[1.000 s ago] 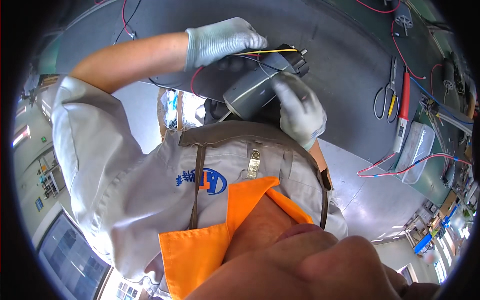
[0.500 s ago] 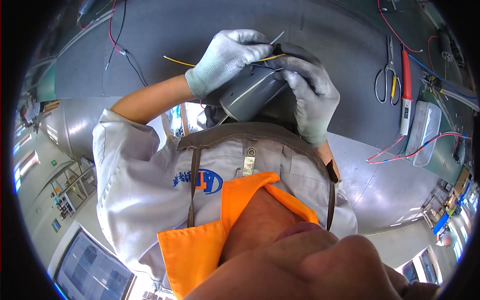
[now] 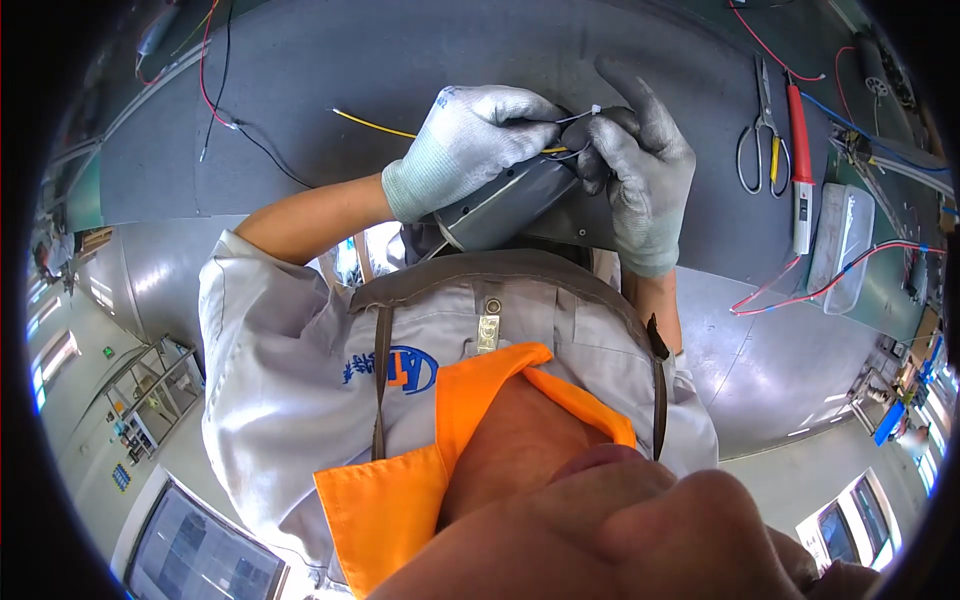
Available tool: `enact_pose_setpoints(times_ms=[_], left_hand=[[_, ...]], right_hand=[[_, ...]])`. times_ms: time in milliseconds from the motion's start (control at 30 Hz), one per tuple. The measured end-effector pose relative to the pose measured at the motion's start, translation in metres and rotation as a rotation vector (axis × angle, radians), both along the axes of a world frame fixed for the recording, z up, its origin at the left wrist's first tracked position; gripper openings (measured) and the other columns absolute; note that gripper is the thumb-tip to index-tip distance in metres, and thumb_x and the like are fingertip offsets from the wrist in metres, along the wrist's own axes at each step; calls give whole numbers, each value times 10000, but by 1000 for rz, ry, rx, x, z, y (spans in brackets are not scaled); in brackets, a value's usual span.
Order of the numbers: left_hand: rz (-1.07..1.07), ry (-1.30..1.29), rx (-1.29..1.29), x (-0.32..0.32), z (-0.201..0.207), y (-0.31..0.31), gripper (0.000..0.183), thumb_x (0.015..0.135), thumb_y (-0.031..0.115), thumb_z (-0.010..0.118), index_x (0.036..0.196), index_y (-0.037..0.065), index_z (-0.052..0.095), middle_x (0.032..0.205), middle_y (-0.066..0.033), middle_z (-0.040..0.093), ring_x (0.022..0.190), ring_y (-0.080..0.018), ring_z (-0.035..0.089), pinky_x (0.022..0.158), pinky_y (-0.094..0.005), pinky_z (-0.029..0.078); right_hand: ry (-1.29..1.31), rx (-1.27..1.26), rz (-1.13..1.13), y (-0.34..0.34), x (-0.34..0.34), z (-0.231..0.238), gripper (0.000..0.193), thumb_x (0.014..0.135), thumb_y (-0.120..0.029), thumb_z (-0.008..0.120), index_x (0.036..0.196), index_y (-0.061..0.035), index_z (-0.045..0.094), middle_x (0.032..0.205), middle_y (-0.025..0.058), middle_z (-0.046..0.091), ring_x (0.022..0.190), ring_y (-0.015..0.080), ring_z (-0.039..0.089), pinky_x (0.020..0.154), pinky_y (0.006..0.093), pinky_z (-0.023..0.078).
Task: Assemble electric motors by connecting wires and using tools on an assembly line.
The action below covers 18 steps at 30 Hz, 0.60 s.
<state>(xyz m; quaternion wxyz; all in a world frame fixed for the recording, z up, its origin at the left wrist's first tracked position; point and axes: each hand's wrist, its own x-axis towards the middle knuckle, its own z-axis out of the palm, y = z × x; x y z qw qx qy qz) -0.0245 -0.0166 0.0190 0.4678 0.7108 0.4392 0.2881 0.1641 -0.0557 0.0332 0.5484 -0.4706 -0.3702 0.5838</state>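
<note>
A grey cylindrical motor housing [image 3: 515,208] lies tilted below my gloved hands at the bench's near edge. My left hand [image 3: 480,135] is closed in a pinch on a thin pale cable tie [image 3: 595,109], whose small white head shows between the hands. A yellow wire [image 3: 372,123] passes under the left hand and reappears beside its fingertips. My right hand [image 3: 642,165] bends its thumb and fingers around the tie's lower part, with the index finger raised. Its dark-stained fingertips partly hide the tie's loop and the wires at the housing's end.
Scissors [image 3: 765,140] and a red-handled tool with a white end [image 3: 801,165] lie at the right. Beyond them stand a clear plastic box [image 3: 840,250] and red and blue wires. Red and black wires [image 3: 222,122] cross the dark bench [image 3: 330,60] at the left.
The pale strip that pointed up from my left hand has swung right, and a white head now shows. My right index finger has lifted, and the housing has turned slightly.
</note>
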Motion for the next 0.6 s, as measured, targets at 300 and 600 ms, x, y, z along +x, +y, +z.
enact_pose_setpoints(times_ms=[300,600], left_hand=[[10,-17,-160,16,14,0,208,947,105,681,1095,-37,717,954,-83,736,867,-89,662,777,-258,547],[-64,17,59,18,9,6,173,924,80,687,1065,-13,724,939,-104,732,846,-163,702,759,-299,558]], right_hand=[[-137,-58,147,1,17,6,436,900,-52,658,1332,-3,621,803,46,698,616,49,568,534,206,453],[131,98,-57,-9,10,-16,617,943,-210,683,1441,79,460,780,45,649,617,76,536,525,216,393]])
